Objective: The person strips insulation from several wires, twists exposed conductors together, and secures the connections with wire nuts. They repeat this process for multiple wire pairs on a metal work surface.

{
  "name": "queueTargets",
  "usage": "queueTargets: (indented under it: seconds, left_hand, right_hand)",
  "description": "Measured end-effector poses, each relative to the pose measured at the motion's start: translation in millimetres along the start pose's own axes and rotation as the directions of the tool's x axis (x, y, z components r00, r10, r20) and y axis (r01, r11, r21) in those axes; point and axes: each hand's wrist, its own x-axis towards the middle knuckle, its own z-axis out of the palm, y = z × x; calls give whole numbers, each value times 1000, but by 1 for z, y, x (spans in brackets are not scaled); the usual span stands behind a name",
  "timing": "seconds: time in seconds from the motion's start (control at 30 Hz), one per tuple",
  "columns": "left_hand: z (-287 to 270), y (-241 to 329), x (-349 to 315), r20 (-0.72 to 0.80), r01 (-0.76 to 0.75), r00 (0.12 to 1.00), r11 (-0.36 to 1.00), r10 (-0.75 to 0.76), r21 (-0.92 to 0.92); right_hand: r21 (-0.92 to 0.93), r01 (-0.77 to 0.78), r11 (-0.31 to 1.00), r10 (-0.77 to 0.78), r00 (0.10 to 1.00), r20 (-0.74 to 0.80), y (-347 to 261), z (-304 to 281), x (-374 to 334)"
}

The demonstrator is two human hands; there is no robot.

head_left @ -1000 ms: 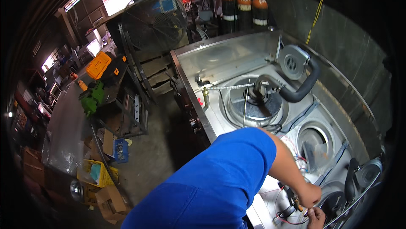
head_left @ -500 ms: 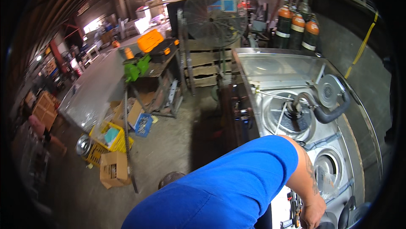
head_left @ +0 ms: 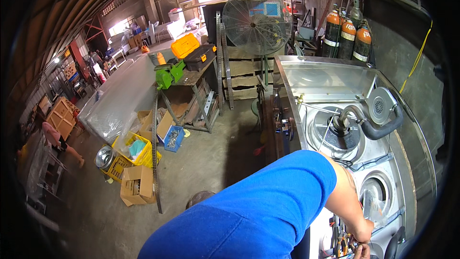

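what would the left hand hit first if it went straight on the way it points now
Probably the right hand, partly visible just below the left hand at the picture's lower edge; how far apart they are in depth is unclear.

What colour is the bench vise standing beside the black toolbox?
The bench vise is bright green, best seen in the head view.

I count my two bare hands [head_left: 362, 231], one blue sleeve [head_left: 249, 206] of mine, three orange-topped gas cylinders [head_left: 348, 39], one grey-topped cylinder [head_left: 355, 13], one caged pedestal fan [head_left: 256, 23], one green bench vise [head_left: 169, 75], one black-and-orange toolbox [head_left: 198, 59], one blue parts bin [head_left: 180, 139] and one co-worker [head_left: 52, 136].
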Motion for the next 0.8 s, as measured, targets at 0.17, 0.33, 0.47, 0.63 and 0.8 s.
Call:
queueTargets:
  seconds: [0.17, 0.33, 0.47, 0.63, 0.8]
  left_hand:
    - [5, -7, -14, -149, -348, 892, 858, 427, 378]
    - [-9, -13, 3, -12, -614, 724, 652, 690, 446]
    - [-12, -18, -1, 24, -662, 678, 597, 734, 453]
    - [-12, -25, -11, 61, -700, 638, 545, 768, 461]
    - [-19, -30, -15, 71, -707, 631, 536, 772, 462]
  right_hand:
    - [428, -274, 861, 246, 962, 121, 29, 7, 9]
    - [795, -570, 210, 277, 814, 511, 75, 5, 8]
    - [802, -523, 288, 214, 851, 479, 85, 10, -4]
    - [773, -531, 346, 138, 844, 518, 82, 8, -8]
    - [776, -521, 356, 158, 852, 500, 89, 9, -8]
